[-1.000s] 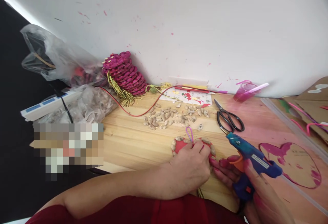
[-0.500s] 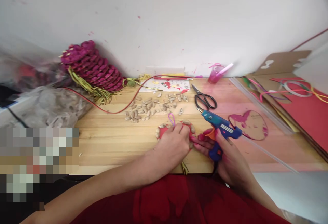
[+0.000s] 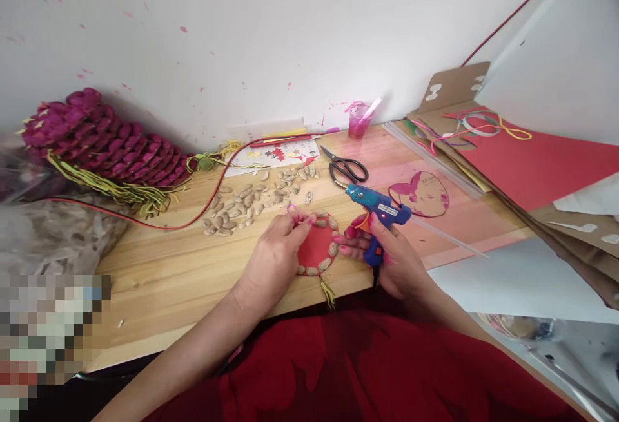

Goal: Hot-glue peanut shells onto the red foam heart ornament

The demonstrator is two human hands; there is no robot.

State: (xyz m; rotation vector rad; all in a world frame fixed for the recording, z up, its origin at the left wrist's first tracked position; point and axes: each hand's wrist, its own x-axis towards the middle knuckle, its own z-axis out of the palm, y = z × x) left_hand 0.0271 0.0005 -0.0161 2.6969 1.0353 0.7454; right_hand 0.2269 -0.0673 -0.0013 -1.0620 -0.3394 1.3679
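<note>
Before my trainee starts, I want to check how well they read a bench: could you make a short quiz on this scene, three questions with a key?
1. Fill in the blank: The right hand holds a blue ____.
2. True or false: The black scissors lie on the table, and the pink cup stands nearer the wall than they do.
3. Where do the thumb and fingertips of the left hand meet the red panel?

Key:
1. glue gun
2. True
3. At its edge, on the upper left as seen in the picture.
</note>
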